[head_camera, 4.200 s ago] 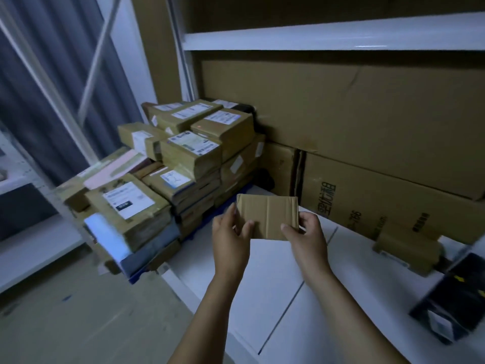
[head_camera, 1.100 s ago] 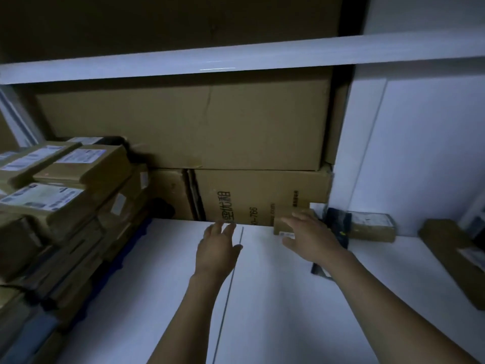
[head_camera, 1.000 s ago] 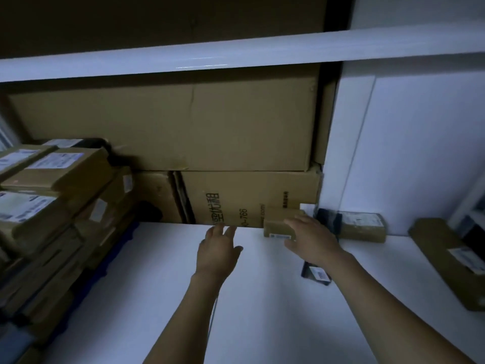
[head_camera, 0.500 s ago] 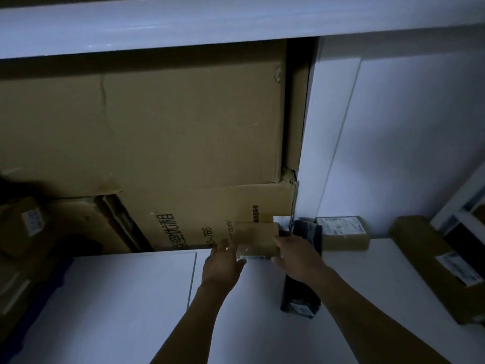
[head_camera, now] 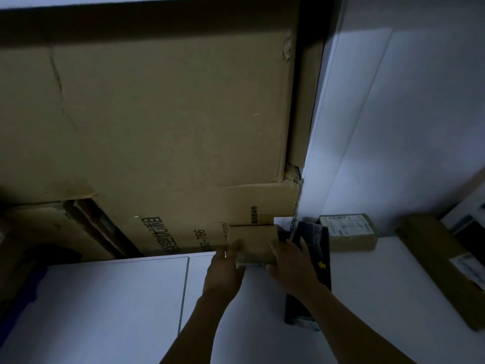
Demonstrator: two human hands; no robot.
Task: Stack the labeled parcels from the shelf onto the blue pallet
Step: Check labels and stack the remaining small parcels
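Moved since half a second back: left hand (head_camera: 225, 269), now closing on the left end of the small cardboard parcel (head_camera: 253, 243), which is sitting where it was.

Item: small cardboard parcel, lying flat at the back of the white shelf (head_camera: 105, 298). It is touching the printed carton (head_camera: 183, 227) behind it at twelve o'clock, and a black pouch (head_camera: 316, 240) is lying just beside it at three o'clock.

Long axis: running nine to three o'clock, across the person's reach, so the hands are meeting it one per end.

Grip: right hand (head_camera: 288, 264) is clasping the three o'clock end, fingers over the top and thumb at the front edge. Left hand is touching the nine o'clock end; motion blur is hiding whether its fingers are curling round.

Coming move, as judged: a draw toward six o'clock, clear of the carton, then a swing to nine o'clock, where a dark blue edge (head_camera: 15, 306) is showing dimly, possibly the pallet.

Also waiting: labelled parcel (head_camera: 349, 232) at two o'clock and long parcel (head_camera: 441, 266) at three o'clock.
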